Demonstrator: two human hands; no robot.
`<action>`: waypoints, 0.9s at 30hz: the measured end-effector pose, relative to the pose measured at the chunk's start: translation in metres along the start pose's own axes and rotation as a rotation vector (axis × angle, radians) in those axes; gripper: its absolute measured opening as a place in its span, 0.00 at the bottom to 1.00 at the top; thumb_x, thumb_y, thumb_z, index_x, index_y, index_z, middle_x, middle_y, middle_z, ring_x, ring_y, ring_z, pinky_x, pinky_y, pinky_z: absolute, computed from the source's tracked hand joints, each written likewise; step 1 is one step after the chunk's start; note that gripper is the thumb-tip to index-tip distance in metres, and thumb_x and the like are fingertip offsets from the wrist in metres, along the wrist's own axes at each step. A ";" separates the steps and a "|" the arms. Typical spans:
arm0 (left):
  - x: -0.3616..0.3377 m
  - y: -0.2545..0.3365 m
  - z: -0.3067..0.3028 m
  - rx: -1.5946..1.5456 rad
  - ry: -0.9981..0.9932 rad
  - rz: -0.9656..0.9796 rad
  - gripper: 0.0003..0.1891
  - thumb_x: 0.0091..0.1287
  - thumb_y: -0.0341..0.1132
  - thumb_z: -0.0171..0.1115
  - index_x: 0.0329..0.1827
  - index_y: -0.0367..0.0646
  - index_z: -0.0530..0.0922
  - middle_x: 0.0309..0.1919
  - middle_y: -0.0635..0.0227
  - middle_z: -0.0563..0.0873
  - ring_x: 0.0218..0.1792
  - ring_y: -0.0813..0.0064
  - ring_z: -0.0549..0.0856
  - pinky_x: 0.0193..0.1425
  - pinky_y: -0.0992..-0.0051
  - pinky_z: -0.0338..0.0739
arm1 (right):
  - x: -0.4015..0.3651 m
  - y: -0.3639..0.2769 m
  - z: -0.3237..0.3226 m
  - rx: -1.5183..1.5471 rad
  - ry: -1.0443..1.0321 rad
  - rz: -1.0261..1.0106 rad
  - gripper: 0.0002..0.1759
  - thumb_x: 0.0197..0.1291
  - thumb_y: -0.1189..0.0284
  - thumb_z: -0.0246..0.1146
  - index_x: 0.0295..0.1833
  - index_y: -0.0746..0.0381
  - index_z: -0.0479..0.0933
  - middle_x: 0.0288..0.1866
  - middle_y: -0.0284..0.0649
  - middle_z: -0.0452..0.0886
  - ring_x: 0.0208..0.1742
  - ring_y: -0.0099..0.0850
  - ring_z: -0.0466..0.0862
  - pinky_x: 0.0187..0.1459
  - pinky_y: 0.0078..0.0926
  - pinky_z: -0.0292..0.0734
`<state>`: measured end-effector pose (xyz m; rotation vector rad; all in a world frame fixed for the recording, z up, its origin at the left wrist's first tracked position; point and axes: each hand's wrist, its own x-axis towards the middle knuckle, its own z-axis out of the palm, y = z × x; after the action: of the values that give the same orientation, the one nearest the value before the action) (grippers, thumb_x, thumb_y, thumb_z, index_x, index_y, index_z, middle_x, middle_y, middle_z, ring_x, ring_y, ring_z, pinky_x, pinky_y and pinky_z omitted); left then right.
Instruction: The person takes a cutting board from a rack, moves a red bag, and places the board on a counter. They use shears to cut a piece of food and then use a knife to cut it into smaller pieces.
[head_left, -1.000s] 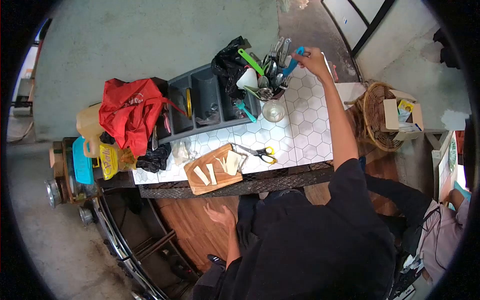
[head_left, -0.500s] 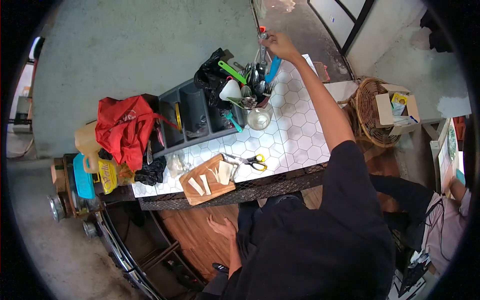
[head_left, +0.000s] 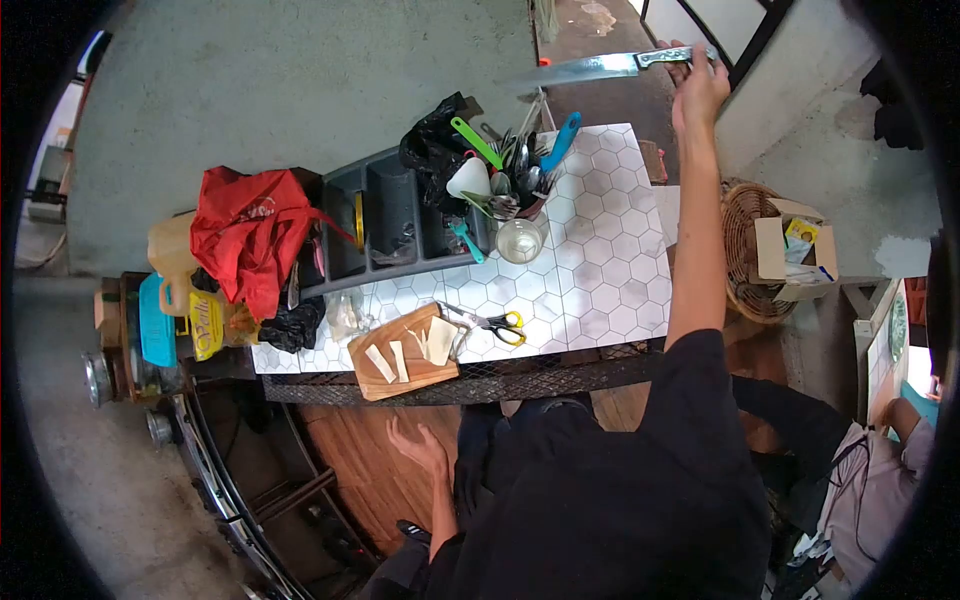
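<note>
My right hand [head_left: 700, 85], at the end of an outstretched arm, grips the patterned handle of a large knife [head_left: 600, 68], its blade pointing left beyond the table's far edge. My left hand [head_left: 418, 447] hangs below the near edge with fingers spread and nothing in it. On the tiled table [head_left: 610, 240] lies a wooden cutting board [head_left: 415, 378] with several pale cut pieces [head_left: 440, 340]. Yellow-and-black scissors [head_left: 507, 328] rest beside the board. A utensil holder [head_left: 535, 205] bears spoons, forks and a blue-handled tool [head_left: 565, 140]. Close to it stands a clear glass [head_left: 519, 241].
A grey compartment tray [head_left: 390, 215] and a red bag [head_left: 250, 230] occupy the table's left part. A blue container [head_left: 157, 320] sits further left. To the right are a wicker basket [head_left: 745, 240] with an open box [head_left: 800, 250] and another person [head_left: 860, 490].
My right hand has drawn the knife out of the utensil holder and moved right with it. The view has shifted slightly. My left hand remains open below the table edge.
</note>
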<state>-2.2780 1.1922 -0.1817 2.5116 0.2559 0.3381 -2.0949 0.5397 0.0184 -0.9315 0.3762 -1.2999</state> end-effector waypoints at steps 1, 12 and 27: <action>0.006 0.008 0.002 -0.048 -0.011 0.038 0.28 0.64 0.30 0.60 0.67 0.33 0.67 0.70 0.48 0.65 0.72 0.48 0.63 0.75 0.52 0.54 | -0.001 -0.002 -0.004 -0.002 -0.005 0.001 0.14 0.71 0.69 0.59 0.52 0.68 0.68 0.46 0.54 0.83 0.45 0.41 0.88 0.37 0.21 0.80; 0.089 0.168 0.024 -0.548 -0.278 0.196 0.14 0.71 0.29 0.59 0.57 0.32 0.77 0.50 0.58 0.85 0.55 0.65 0.82 0.63 0.67 0.72 | -0.039 -0.021 -0.014 0.065 -0.165 0.219 0.10 0.75 0.69 0.54 0.48 0.66 0.69 0.44 0.50 0.84 0.48 0.42 0.86 0.42 0.26 0.79; 0.039 0.222 0.016 -1.134 -0.389 0.089 0.29 0.74 0.48 0.57 0.68 0.32 0.70 0.58 0.53 0.81 0.57 0.62 0.82 0.61 0.65 0.77 | -0.396 -0.051 0.018 0.463 0.044 1.130 0.13 0.77 0.64 0.50 0.52 0.64 0.66 0.49 0.45 0.80 0.58 0.45 0.82 0.52 0.31 0.82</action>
<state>-2.2122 1.0141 -0.0592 1.4135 -0.1781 -0.0098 -2.2231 0.9145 -0.0324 -0.1847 0.4991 -0.3209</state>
